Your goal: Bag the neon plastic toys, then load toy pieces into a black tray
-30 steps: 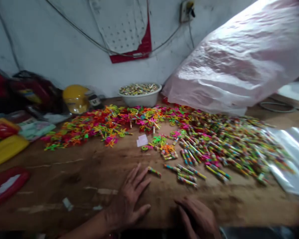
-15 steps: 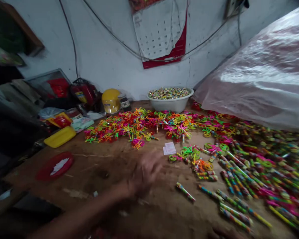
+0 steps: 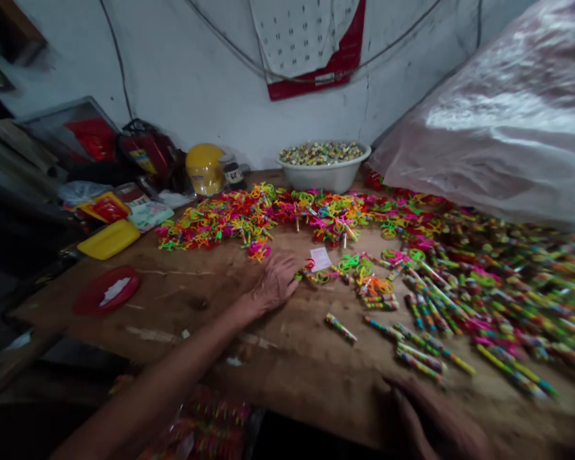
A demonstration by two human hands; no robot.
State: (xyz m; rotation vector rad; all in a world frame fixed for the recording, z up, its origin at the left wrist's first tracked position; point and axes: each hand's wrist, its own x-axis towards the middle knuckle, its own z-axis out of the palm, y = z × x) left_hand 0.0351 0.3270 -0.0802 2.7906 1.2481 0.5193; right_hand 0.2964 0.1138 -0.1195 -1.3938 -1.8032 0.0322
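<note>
The left hand (image 3: 278,281) is at a toy (image 3: 320,278), the right hand (image 3: 436,418) apart; neither grip is clear. Beyond them, a heap (image 3: 220,220) lies gathered, many tubes (image 3: 421,365) loose.

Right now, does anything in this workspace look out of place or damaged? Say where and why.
Yes, mildly: the calendar at the top has an uneven-edged white page, leaving red backing bare at lower right; torn or curled, I cannot tell. In front, one patterned tube lies alone, apart from the other tubes.
</note>
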